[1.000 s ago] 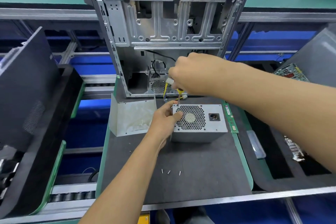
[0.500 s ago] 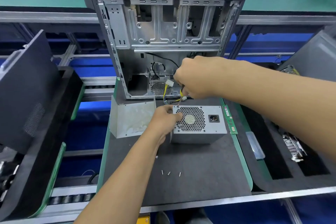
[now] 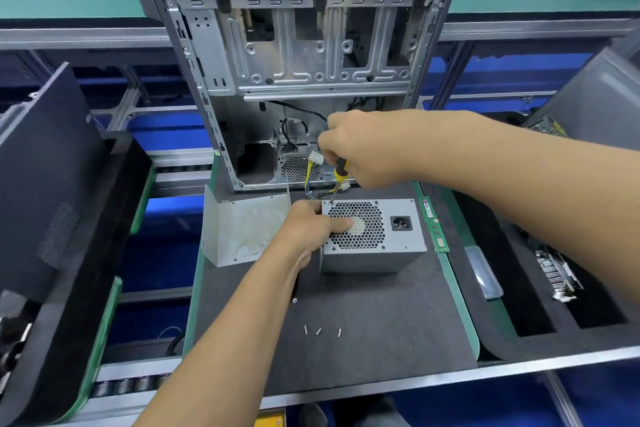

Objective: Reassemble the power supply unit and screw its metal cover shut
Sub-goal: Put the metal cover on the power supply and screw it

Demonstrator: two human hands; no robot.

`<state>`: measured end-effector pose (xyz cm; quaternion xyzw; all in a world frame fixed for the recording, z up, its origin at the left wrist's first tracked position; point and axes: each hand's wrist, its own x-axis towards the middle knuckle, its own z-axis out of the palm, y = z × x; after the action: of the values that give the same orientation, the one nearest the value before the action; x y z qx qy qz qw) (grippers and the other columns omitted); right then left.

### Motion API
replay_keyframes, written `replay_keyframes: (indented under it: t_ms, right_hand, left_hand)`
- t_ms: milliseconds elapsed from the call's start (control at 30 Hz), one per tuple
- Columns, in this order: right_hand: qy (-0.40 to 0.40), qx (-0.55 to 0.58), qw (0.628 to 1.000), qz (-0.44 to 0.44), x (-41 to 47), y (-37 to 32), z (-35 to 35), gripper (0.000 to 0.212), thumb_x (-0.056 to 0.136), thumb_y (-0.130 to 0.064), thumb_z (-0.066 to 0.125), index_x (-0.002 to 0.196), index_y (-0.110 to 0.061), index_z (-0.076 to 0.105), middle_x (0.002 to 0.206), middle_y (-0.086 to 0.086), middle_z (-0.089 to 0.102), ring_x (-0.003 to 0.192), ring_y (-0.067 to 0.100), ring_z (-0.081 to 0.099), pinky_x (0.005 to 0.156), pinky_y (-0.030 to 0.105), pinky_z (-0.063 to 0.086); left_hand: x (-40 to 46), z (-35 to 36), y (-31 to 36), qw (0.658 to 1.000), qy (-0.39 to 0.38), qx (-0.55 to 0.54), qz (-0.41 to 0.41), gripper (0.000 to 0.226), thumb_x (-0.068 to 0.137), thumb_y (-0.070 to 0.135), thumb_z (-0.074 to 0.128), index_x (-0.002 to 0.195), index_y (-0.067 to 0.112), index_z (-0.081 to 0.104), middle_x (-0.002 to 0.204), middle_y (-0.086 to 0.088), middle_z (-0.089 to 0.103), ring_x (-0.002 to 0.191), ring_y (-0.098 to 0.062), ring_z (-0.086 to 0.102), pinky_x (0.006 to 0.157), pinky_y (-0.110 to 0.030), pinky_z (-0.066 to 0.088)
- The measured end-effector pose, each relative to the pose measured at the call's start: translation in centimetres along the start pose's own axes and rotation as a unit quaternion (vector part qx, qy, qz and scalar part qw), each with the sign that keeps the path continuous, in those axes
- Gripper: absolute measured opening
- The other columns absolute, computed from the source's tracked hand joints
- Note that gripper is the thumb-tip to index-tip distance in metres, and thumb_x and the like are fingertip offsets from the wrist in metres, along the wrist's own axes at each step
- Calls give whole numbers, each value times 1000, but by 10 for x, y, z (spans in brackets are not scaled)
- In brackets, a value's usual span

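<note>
Driving the top-left corner screw, keep your right hand [image 3: 367,152] gripping the screwdriver [image 3: 340,173] upright on the screw while your left hand [image 3: 313,225], fingers curled round its left edge, steadies the power supply unit [image 3: 394,236] on the counter [image 3: 381,340].

Two bare forearms, no sleeves, gloves.

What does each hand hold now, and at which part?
The right hand grips the screwdriver by its yellow-black handle. The left hand holds the power supply unit at its upper left corner.
</note>
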<state>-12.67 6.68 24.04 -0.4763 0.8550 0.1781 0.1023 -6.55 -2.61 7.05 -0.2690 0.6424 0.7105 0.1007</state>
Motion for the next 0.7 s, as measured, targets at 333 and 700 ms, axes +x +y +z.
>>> replay_keyframes:
  t_ms: [333,700]
  right_hand:
    - [4,8,998,69,18,-7,-11,31,86,-28,70,64,-14,53,62,6,51,57,21,53,49,27,42]
    - [-50,-90,993,54,13,-14,-7,17,101,-23,48,99,-9,57,90,7,49,91,35,60,68,37,45]
  left_hand:
    - [1,2,-9,999,2,-39,7,15,80,-4,77,87,8,72,89,-9,77,83,-25,74,84,-40,59]
    - [0,3,-10,998,3,-58,16,17,83,-5,74,99,1,72,96,-15,76,82,-26,73,77,-36,61]
